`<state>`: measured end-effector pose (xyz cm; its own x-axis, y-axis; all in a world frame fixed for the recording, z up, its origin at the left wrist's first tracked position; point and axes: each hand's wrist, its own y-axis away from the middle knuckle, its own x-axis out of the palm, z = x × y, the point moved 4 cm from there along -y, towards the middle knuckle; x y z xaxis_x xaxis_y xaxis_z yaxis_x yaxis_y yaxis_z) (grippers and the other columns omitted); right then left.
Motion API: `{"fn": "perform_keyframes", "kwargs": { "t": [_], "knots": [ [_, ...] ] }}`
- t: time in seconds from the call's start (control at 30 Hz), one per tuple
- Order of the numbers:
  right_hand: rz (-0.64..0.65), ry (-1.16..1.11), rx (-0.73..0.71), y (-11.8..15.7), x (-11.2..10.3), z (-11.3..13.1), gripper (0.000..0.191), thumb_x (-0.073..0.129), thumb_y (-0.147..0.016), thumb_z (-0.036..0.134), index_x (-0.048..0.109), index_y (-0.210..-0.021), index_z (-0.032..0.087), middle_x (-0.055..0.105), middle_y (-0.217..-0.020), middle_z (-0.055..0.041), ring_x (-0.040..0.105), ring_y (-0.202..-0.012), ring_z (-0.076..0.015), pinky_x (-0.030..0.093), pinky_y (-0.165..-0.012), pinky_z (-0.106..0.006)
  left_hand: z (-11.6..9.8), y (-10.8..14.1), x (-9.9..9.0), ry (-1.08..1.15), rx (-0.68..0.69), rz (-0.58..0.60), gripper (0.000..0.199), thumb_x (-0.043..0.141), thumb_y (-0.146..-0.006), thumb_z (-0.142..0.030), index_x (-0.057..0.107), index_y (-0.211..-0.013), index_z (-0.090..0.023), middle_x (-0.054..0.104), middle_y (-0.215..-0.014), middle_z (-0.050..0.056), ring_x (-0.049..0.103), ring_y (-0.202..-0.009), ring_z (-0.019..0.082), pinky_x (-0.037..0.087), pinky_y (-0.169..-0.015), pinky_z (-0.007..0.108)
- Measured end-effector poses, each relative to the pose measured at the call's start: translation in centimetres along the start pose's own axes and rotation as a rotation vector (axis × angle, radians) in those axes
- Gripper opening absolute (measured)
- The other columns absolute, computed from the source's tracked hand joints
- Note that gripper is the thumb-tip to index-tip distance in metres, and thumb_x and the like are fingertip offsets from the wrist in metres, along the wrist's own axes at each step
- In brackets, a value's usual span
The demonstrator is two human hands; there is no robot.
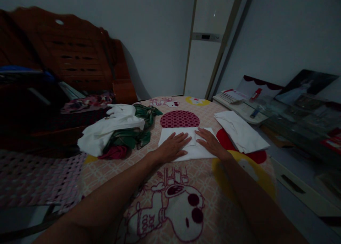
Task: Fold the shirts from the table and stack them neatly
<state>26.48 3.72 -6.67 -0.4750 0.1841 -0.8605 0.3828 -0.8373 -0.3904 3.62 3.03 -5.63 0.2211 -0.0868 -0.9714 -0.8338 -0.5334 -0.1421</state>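
Dim room, head view looking down over a bed (112,173) covered by a pinkish cartoon-print blanket.

Left hand (172,147): flat, palm down, fingers spread and extended, pressing on the left half of a white folded cloth (198,152). Nothing gripped; the hand lies open on top of the fabric.

Right hand (210,142): also flat and open, palm down, fingers pointing toward the left hand, resting on the right half of the same cloth. No grasp here either.

The cloth lies in the middle of the bed, directly under both hands, a rectangle with its far edge just short of a dark red dotted patch (179,118) in the blanket print. Fingertips of the two hands come close together near the cloth's centre; whether they touch is hard to tell in this light.

Right of the right hand, apart from it: a second white folded piece (241,132), lying slantwise near the bed's edge.

Left of the left hand, well apart: a loose pile of clothes (117,133), white on top, green and red beneath.

Behind the pile: a dark wooden bench (77,55). Far right: a low shelf with papers (234,96).
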Motion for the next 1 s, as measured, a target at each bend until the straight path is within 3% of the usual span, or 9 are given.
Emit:
{"fn": "perform_keyframes", "kwargs": {
  "t": [0.1, 0.2, 0.33, 0.43, 0.63, 0.77, 1.0],
  "knots": [
    [-0.005, -0.007, -0.002, 0.0, 0.0, 0.0, 0.049, 0.045, -0.098, 0.048, 0.052, -0.142, 0.029, 0.048, -0.15, -0.0072, 0.042, -0.139, -0.0251, 0.034, -0.118, -0.047, 0.0, 0.1, -0.5, 0.08, -0.01, -0.028, 0.062, 0.034, -0.1, -0.052, 0.026, -0.155, -0.024, 0.026, -0.161, 0.011, 0.022, -0.15, 0.026, 0.018, -0.12, 0.053],
    [0.001, -0.011, -0.004, -0.1, 0.0, 0.0, 0.048, 0.046, -0.098, 0.048, 0.052, -0.142, 0.031, 0.049, -0.149, -0.0057, 0.043, -0.139, -0.0254, 0.034, -0.117, -0.049, 0.6, 0.3, -1.7, 0.204, -0.071, -0.162, 0.06, 0.029, -0.101, -0.051, 0.032, -0.153, -0.021, 0.031, -0.16, 0.011, 0.029, -0.147, 0.022, 0.024, -0.121, 0.045],
    [-0.002, -0.009, -0.003, -0.1, 0.0, -0.1, 0.048, 0.046, -0.097, 0.049, 0.053, -0.141, 0.03, 0.049, -0.149, -0.0061, 0.043, -0.139, -0.0256, 0.034, -0.117, -0.05, 2.9, 0.9, -3.0, 0.266, -0.253, -0.405, 0.058, 0.027, -0.101, -0.052, 0.047, -0.144, -0.019, 0.048, -0.15, 0.009, 0.044, -0.138, 0.023, 0.033, -0.118, 0.042],
    [0.0, -0.013, -0.002, 0.0, 0.0, -0.1, 0.048, 0.045, -0.097, 0.049, 0.054, -0.14, 0.028, 0.049, -0.149, -0.0066, 0.042, -0.14, -0.0249, 0.034, -0.118, -0.047, 5.3, 1.5, -3.1, 0.232, -0.357, -0.49, 0.054, 0.03, -0.1, -0.048, 0.053, -0.138, -0.017, 0.056, -0.142, 0.01, 0.05, -0.133, 0.025, 0.038, -0.115, 0.044],
    [-0.018, -0.015, -0.016, 0.1, 0.1, -0.3, 0.049, 0.045, -0.098, 0.05, 0.054, -0.14, 0.027, 0.049, -0.148, -0.0083, 0.043, -0.139, -0.026, 0.035, -0.117, -0.05, 9.0, 2.3, -2.3, 0.135, -0.531, -0.417, 0.042, 0.037, -0.096, -0.034, 0.061, -0.124, -0.014, 0.065, -0.128, 0.013, 0.059, -0.12, 0.025, 0.045, -0.107, 0.04],
    [-0.034, -0.021, -0.026, 0.2, 0.2, -0.3, 0.051, 0.043, -0.098, 0.05, 0.054, -0.141, 0.025, 0.05, -0.148, -0.0099, 0.043, -0.138, -0.0259, 0.035, -0.116, -0.049, 9.3, 2.3, -2.1, 0.106, -0.572, -0.347, 0.039, 0.042, -0.093, -0.029, 0.064, -0.12, -0.013, 0.067, -0.125, 0.014, 0.061, -0.117, 0.026, 0.045, -0.105, 0.037],
    [-0.031, -0.039, -0.002, 0.1, 0.1, -0.3, 0.049, 0.046, -0.097, 0.049, 0.055, -0.14, 0.027, 0.05, -0.148, -0.0086, 0.043, -0.139, -0.0254, 0.034, -0.117, -0.048, 9.4, 2.1, -1.9, 0.057, -0.607, -0.35, 0.039, 0.049, -0.089, -0.028, 0.064, -0.121, -0.012, 0.067, -0.124, 0.015, 0.062, -0.116, 0.028, 0.045, -0.104, 0.038]
  ]
}}
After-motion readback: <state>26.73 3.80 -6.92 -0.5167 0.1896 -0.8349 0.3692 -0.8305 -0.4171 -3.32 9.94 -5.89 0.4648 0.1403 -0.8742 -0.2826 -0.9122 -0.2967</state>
